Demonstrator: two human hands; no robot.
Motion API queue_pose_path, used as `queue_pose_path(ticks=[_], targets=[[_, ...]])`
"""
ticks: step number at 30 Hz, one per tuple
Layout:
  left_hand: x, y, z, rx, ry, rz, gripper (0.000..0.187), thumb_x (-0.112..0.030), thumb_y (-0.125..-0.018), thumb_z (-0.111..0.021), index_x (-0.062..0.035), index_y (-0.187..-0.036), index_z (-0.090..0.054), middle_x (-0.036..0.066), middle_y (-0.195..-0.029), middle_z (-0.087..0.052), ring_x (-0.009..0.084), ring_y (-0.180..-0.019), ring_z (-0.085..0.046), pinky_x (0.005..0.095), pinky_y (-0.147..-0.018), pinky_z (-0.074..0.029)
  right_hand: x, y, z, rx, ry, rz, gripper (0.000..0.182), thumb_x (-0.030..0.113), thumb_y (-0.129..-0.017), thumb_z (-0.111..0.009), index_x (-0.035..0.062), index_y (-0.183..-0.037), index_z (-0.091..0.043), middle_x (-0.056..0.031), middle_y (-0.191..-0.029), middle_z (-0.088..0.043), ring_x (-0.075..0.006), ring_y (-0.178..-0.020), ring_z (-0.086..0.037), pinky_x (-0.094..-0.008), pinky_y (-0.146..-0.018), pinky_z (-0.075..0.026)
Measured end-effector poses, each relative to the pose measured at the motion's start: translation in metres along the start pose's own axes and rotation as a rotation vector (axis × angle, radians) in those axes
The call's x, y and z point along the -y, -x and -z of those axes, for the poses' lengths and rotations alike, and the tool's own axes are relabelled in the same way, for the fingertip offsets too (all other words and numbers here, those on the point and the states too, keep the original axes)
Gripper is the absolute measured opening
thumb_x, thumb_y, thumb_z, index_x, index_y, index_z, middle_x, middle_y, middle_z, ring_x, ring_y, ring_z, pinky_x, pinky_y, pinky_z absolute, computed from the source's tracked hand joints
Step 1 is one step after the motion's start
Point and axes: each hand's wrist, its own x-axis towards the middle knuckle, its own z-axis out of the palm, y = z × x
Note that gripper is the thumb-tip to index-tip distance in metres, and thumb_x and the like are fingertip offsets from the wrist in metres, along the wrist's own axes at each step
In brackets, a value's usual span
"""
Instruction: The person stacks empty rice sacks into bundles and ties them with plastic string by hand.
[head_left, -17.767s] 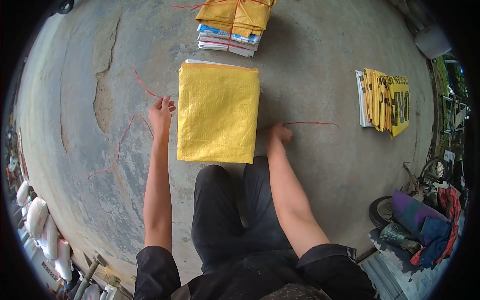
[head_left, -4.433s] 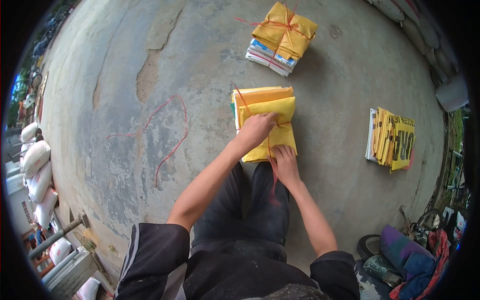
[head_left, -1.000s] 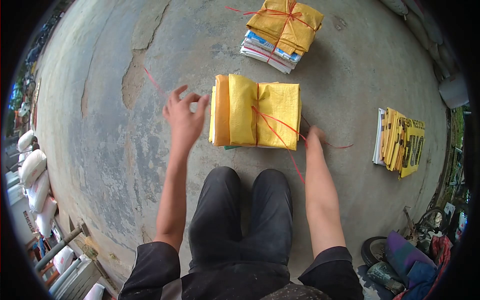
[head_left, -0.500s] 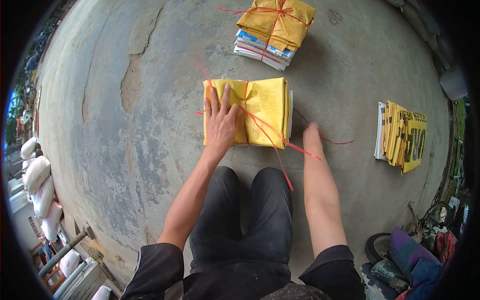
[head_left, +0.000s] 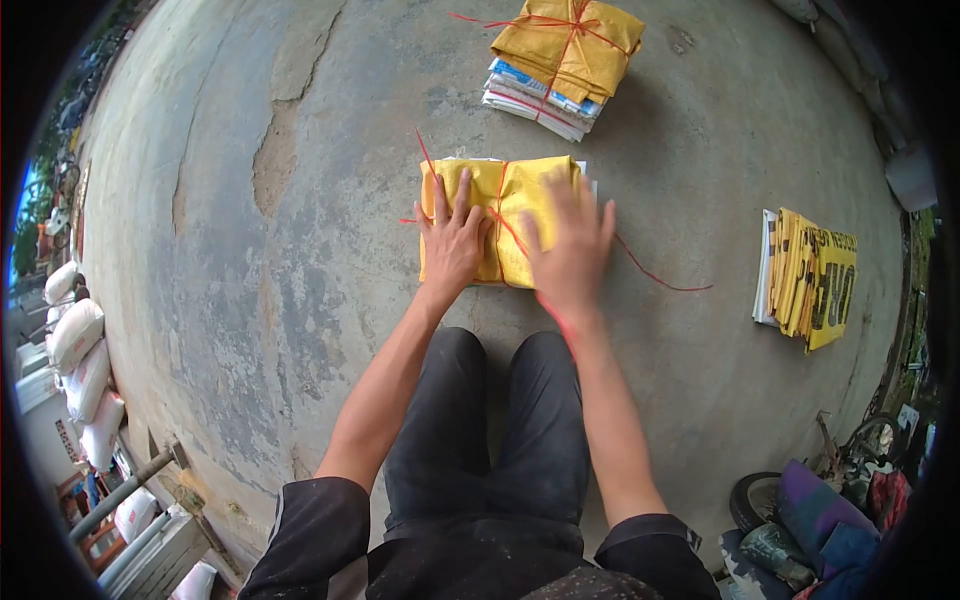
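Centre frame: left hand (head_left: 455, 248) spread flat, right hand (head_left: 573, 260) blurred but open, over yellow sacks (head_left: 524, 184); uneven pressure could skew them under red string (head_left: 502, 187).

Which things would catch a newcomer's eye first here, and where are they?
Probably the yellow bundle on the concrete floor before the knees, with the left hand on it and the right hand blurred over it. Beyond stands a second bundle tied with red string; far right lies a black-lettered yellow stack.
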Motion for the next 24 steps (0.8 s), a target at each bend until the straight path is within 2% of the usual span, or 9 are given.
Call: queue_pose_path(ticks=[3, 4, 13, 16, 18, 19, 21, 22, 24], targets=[[0.006, 0.001, 0.001, -0.02, 0.034, -0.017, 0.018, -0.027, -0.094, -0.057, -0.0096, -0.097, -0.056, 0.007, -0.16, -0.025, 0.041, -0.148, -0.012, 0.0724, -0.106, -0.017, -0.03, 0.02, -0.062, 0.137, 0.255, 0.049, 0.053, 0.038, -0.1, -0.044, 0.0074, -0.144, -0.045, -0.0071, -0.155, -0.035, -0.0337, -0.147, -0.021, -0.0619, -0.116, -0.01], [0.005, 0.001, 0.0, -0.023, 0.037, -0.015, 0.018, -0.027, -0.094, -0.057, -0.0096, -0.097, -0.056, 0.007, -0.16, -0.025, 0.041, -0.148, -0.012, 0.0724, -0.106, -0.017, -0.052, 0.026, -0.082, 0.167, 0.237, 0.034, 0.058, 0.041, -0.102, -0.036, 0.0101, -0.15, -0.034, -0.0067, -0.161, -0.022, -0.0373, -0.148, -0.014, -0.0611, -0.117, -0.008], [0.017, -0.001, -0.012, -0.069, 0.138, -0.037, 0.019, -0.025, -0.095, -0.056, -0.0074, -0.1, -0.058, 0.005, -0.158, -0.03, 0.0356, -0.148, -0.016, 0.0625, -0.112, -0.015, -0.088, 0.035, -0.112, 0.133, -0.053, 0.035, 0.065, 0.043, -0.1, -0.044, 0.0118, -0.153, -0.026, -0.0044, -0.162, -0.016, -0.0386, -0.148, -0.01, -0.0606, -0.117, -0.013], [0.012, -0.003, -0.007, -0.045, 0.093, -0.02, 0.015, -0.024, -0.093, -0.058, -0.0102, -0.1, -0.06, 0.008, -0.159, -0.027, 0.0344, -0.148, -0.016, 0.0618, -0.113, -0.012, -0.085, 0.029, -0.096, 0.122, -0.117, 0.016, 0.061, 0.042, -0.098, -0.047, 0.0119, -0.149, -0.036, -0.0071, -0.159, -0.024, -0.0389, -0.147, -0.013, -0.0606, -0.117, -0.012], [-0.004, -0.006, 0.004, -0.122, 0.057, -0.002, 0.013, -0.023, -0.09, -0.06, -0.0116, -0.095, -0.061, 0.009, -0.158, -0.027, 0.0339, -0.149, -0.014, 0.0601, -0.115, -0.01, -0.071, 0.018, -0.071, 0.032, 0.112, 0.087, 0.042, 0.035, -0.097, -0.053, 0.0086, -0.129, -0.059, -0.011, -0.149, -0.041, -0.0391, -0.141, -0.029, -0.0591, -0.114, -0.022], [-0.016, -0.006, 0.013, -0.188, 0.018, 0.023, 0.01, -0.022, -0.087, -0.062, -0.013, -0.09, -0.062, 0.011, -0.158, -0.027, 0.0333, -0.149, -0.013, 0.0583, -0.116, -0.007, -0.063, 0.014, -0.063, 0.033, 0.108, 0.086, 0.042, 0.035, -0.097, -0.053, 0.0086, -0.129, -0.059, -0.011, -0.149, -0.041, -0.0391, -0.141, -0.029, -0.0591, -0.114, -0.022], [-0.038, -0.009, 0.017, -0.246, -0.12, 0.018, 0.006, -0.021, -0.084, -0.063, -0.0158, -0.087, -0.064, 0.012, -0.151, -0.034, 0.0327, -0.143, -0.026, 0.0567, -0.113, -0.013, -0.046, 0.008, -0.052, 0.117, 0.041, 0.084, 0.022, 0.023, -0.095, -0.056, 0.0064, -0.101, -0.068, -0.0104, -0.134, -0.053, -0.0351, -0.129, -0.043, -0.053, -0.106, -0.033], [-0.041, -0.008, 0.009, -0.169, -0.114, 0.005, 0.006, -0.02, -0.084, -0.061, -0.0162, -0.088, -0.064, 0.011, -0.144, -0.039, 0.0311, -0.136, -0.033, 0.0543, -0.108, -0.019, -0.038, 0.002, -0.047, 0.161, -0.094, 0.059, 0.014, 0.013, -0.093, -0.056, 0.004, -0.089, -0.066, -0.0095, -0.113, -0.063, -0.0323, -0.11, -0.056, -0.0453, -0.094, -0.043], [-0.052, -0.016, 0.01, -0.078, -0.071, 0.032, 0.011, -0.017, -0.084, -0.059, -0.0153, -0.092, -0.066, 0.006, -0.116, -0.058, 0.0234, -0.108, -0.052, 0.0419, -0.087, -0.034, -0.037, 0.0, -0.07, 0.157, -0.285, -0.1, 0.013, 0.008, -0.091, -0.056, 0.0057, -0.091, -0.069, -0.0103, -0.107, -0.065, -0.0332, -0.099, -0.059, -0.043, -0.087, -0.046]])
